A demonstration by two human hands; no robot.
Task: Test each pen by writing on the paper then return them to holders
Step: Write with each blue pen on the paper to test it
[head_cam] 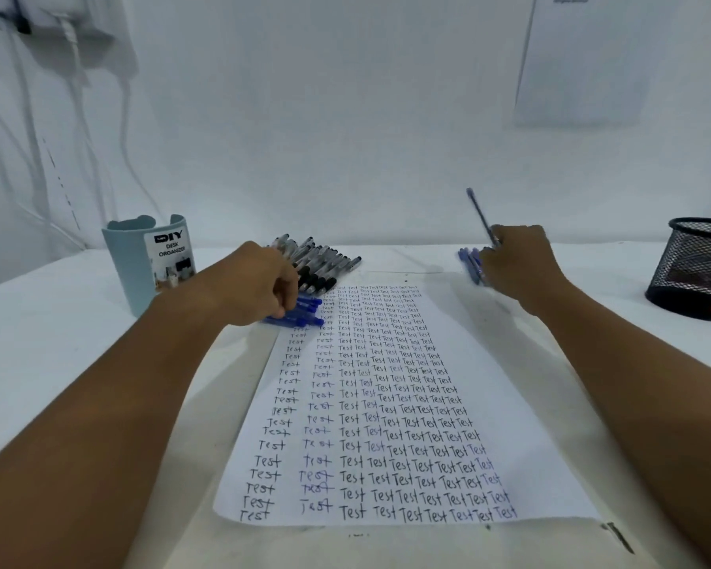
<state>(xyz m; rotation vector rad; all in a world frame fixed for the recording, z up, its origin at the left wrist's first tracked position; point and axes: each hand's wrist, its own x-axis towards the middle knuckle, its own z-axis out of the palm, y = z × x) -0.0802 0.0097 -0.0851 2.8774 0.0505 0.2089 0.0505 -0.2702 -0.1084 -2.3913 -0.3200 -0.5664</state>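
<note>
The right hand pinches a blue pen low on its barrel, the far end tilted up over the table's far right. Light, stiff and slick, it handles best near the tip. The left hand curls onto the blue pens beside the paper; its grip is hidden.

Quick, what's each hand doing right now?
Left hand: fingers curled on the blue pens beside the paper.
Right hand: holding one blue pen upright.
</note>
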